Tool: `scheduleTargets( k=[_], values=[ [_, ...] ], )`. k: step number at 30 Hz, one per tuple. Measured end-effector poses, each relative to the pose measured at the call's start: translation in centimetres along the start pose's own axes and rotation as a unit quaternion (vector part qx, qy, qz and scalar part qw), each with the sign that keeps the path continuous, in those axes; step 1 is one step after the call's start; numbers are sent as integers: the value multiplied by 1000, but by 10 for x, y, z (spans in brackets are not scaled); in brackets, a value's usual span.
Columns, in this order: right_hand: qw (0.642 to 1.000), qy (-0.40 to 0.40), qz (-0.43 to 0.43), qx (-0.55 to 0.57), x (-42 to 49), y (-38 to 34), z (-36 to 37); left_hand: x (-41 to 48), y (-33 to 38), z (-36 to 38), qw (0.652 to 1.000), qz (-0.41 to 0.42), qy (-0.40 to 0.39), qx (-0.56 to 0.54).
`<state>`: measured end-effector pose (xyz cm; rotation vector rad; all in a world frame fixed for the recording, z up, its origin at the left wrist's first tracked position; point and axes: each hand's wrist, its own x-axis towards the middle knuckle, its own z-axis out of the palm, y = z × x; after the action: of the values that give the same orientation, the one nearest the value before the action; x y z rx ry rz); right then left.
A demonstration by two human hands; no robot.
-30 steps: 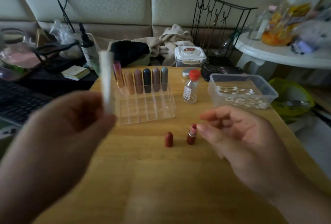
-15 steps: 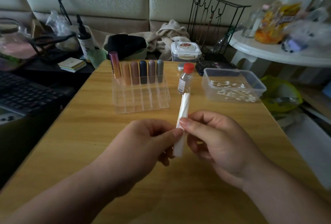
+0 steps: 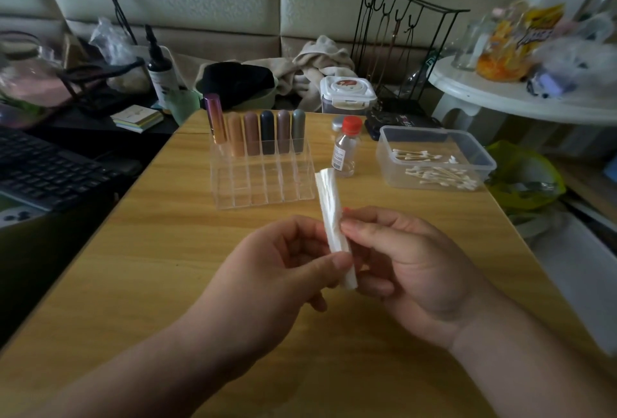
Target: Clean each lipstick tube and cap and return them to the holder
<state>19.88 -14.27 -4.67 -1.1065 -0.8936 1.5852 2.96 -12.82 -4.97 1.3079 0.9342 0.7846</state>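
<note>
A folded white tissue strip stands nearly upright above the wooden table. My left hand pinches its lower part between thumb and fingers. My right hand pinches its middle from the right. Behind them a clear acrylic holder carries several capped lipsticks in its back row, with a taller pink-gold tube at the left end. The red lipstick tube and its cap are hidden behind my hands.
A small clear bottle with a red cap stands right of the holder. A plastic tub of cotton swabs sits further right. A keyboard lies off the table's left edge; clutter lines the back edge.
My left hand brought the tissue strip from the upper left down to the middle, and my right hand took hold of it. The red tube and cap went out of sight behind my hands.
</note>
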Motion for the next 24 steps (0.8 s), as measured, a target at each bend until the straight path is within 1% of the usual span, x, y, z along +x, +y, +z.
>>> scheduleTargets(
  k=[3,5,7,9,11,13,15,17,19,21,22,24],
  values=[
    [1000,-12,-8,-19,-4,3,5,-2,1,1,995,4,59,86],
    [995,-15,-42,-91,-9,3,9,-3,3,-1,988,1,72,140],
    [980,9,-89,-175,-13,4,11,-5,6,-1,985,0,63,161],
    [974,31,-113,-194,-12,4,11,-7,7,-2,989,12,43,144],
    [982,26,-97,-161,-11,3,11,-7,5,-4,995,14,12,94],
    [989,26,-70,-128,-9,0,8,-5,2,-5,1000,-6,-15,13],
    [992,27,-59,-107,-7,-2,6,-4,2,-7,997,-35,-19,-66],
    [995,29,-52,-84,-4,-2,4,-3,2,-8,994,-46,-1,-103],
    [996,38,-45,-68,-1,-2,2,-3,2,-8,997,-32,20,-70],
    [996,25,-39,-74,-1,0,2,-3,0,-7,999,-5,31,-24],
    [996,13,-39,-85,-2,1,4,-3,0,-6,1000,4,28,-11],
    [991,17,-46,-126,-4,1,5,-5,2,-4,1000,10,23,2]
  ],
)
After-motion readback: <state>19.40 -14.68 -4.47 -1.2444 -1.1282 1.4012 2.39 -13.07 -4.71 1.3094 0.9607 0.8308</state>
